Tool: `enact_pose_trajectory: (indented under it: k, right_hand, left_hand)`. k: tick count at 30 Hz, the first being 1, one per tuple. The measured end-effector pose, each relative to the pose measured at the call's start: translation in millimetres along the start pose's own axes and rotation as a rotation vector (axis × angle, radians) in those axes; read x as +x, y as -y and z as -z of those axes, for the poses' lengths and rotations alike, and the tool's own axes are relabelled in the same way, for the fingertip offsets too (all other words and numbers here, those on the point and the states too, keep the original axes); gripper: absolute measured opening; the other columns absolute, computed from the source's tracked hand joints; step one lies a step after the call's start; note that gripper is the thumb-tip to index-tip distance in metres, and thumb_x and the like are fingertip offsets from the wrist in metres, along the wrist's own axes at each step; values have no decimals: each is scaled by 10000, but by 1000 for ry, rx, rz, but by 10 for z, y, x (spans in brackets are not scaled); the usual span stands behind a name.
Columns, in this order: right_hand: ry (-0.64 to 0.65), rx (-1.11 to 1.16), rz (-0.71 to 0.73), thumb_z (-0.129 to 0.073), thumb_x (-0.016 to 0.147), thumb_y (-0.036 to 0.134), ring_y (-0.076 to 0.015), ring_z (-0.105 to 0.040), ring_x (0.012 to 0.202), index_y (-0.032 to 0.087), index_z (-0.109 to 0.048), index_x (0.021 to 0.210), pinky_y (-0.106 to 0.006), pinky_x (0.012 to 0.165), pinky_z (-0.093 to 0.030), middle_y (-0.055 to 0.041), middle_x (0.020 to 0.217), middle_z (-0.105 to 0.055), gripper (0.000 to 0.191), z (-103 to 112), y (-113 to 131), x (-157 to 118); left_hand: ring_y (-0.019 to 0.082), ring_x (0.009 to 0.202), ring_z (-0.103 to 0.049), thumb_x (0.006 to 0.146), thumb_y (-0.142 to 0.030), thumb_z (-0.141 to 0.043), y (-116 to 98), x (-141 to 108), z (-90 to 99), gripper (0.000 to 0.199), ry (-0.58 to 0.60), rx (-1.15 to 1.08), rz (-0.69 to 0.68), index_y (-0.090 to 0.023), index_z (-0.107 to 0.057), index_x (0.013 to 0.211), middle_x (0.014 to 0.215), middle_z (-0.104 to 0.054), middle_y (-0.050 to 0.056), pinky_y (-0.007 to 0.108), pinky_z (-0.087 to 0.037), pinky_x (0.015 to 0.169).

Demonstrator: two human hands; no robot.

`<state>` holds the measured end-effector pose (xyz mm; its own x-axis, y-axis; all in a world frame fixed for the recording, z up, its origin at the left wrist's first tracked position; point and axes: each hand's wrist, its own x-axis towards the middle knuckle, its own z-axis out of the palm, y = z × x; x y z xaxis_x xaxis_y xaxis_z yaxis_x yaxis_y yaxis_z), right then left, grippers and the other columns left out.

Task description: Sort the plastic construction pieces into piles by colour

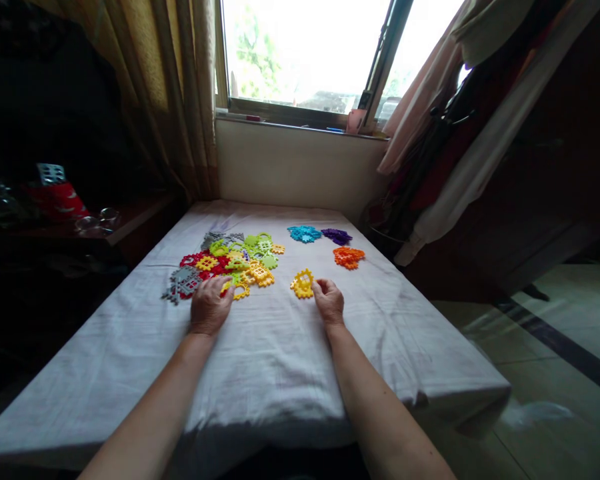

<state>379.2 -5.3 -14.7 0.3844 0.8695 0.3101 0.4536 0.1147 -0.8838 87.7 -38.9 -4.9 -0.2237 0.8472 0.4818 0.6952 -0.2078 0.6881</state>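
Observation:
My right hand (330, 301) pinches the edge of a yellow notched plastic building piece (304, 283), which tilts up over the cloth, with more yellow beneath it. At the near edge of a mixed pile, my left hand (211, 304) has its fingers closed on a yellow plastic building piece (225, 287), partly hidden by the thumb. Beside that hand lie a yellow ring-shaped piece (241, 291) and grey pieces (184, 281). Red pieces (220, 265), lime green pieces (265, 247) and yellow-orange pieces (260, 273) overlap in the pile.
Farther back on the white tablecloth (280, 360) sit separate heaps: blue pieces (305, 233), purple pieces (337, 236) and orange pieces (349, 257). A curtain (190, 100) hangs at left, clothes (450, 173) at right. A red container (57, 201) stands on a side table.

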Motion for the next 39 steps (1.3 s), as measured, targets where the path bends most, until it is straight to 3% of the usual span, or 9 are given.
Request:
enact_pose_trajectory:
  k: [4, 8, 14, 19, 23, 29, 33, 39]
  right_hand:
    - [-71, -167, -92, -597, 766, 395, -212, -687, 748, 200, -720, 865, -289, 680, -495, -61, 802, -759, 251, 122, -63, 119]
    - [-54, -278, -86, -577, 821, 359, -202, -682, 764, 207, -732, 942, -270, 666, -465, -52, 822, -758, 248, 112, -27, 92]
    - [-31, -355, -80, -539, 879, 321, -194, -671, 790, 196, -715, 1035, -269, 678, -444, -65, 886, -757, 266, 89, -3, 65]
    - [-50, -410, -38, -529, 880, 283, -216, -657, 879, 162, -712, 1060, -310, 804, -467, -97, 961, -743, 283, 101, -23, 72]
    - [-68, -370, 86, -515, 867, 254, -215, -648, 876, 170, -725, 988, -322, 847, -476, -90, 939, -744, 256, 66, 4, 23]
    - [213, -204, 383, -554, 882, 299, -194, -682, 879, 231, -735, 976, -318, 879, -502, -52, 925, -763, 214, -199, 232, -270]
    - [339, -117, 324, -611, 853, 325, -159, -686, 753, 266, -728, 1036, -284, 778, -535, -1, 857, -765, 225, -329, 316, -390]
    - [298, 27, 198, -598, 847, 354, -144, -668, 700, 218, -728, 956, -258, 709, -542, -11, 825, -754, 218, -285, 249, -305]
  left_hand:
    - [365, 1326, -453, 795, -465, -642, 230, 61, 159, 531, -77, 464, 57, -210, -629, 1261, 1384, -598, 149, 584, -253, 1151]
    - [354, 1290, -481, 819, -462, -606, 304, 41, 99, 489, -7, 549, 11, -223, -636, 1245, 1312, -654, 136, 606, -204, 1149]
    - [359, 1265, -518, 839, -395, -571, 282, 43, 111, 409, -23, 512, -54, -207, -654, 1192, 1278, -676, 139, 604, -253, 1123]
    - [316, 1261, -548, 861, -409, -580, 223, 10, 125, 485, -36, 421, -254, -207, -578, 1302, 1307, -659, 130, 527, -311, 1138]
    - [287, 1237, -576, 863, -438, -616, 69, -74, 3, 618, 54, 320, -388, -235, -460, 1426, 1313, -654, 109, 480, -370, 1125]
    - [270, 1278, -564, 864, -395, -645, -209, -194, -227, 780, 228, 182, -459, -259, -273, 1536, 1340, -651, 83, 470, -388, 1125]
    - [272, 1324, -534, 856, -378, -655, -246, -215, -274, 792, 252, 173, -492, -259, -274, 1540, 1384, -622, 94, 476, -379, 1138]
    - [268, 1322, -530, 874, -402, -621, -214, -192, -296, 675, 244, 169, -476, -244, -390, 1489, 1436, -575, 104, 451, -402, 1121]
